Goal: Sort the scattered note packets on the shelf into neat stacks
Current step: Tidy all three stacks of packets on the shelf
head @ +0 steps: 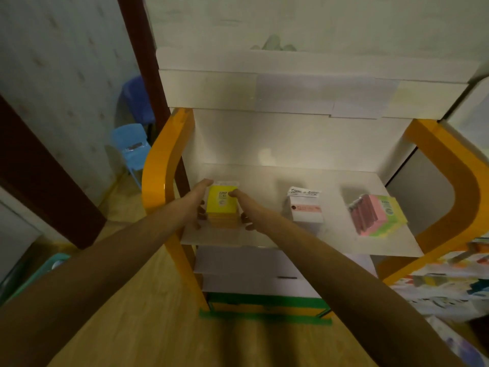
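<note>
The left hand (199, 205) and right hand (242, 207) grip the yellow note-packet stack (221, 205) from either side at the white shelf's (264, 234) left end. Squeeze evenly, squaring the edges (the pink-and-green pile (375, 214) looks askew) before releasing.

stationery shop, stocked shelf (304, 207), packed goods (444, 282)

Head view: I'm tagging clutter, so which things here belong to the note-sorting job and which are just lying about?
Job:
yellow note packet stack, held between left hand and right hand
white note packet stack
pink and green note packets
shelf

Lying about:
blue plastic chairs
teal bin
</note>
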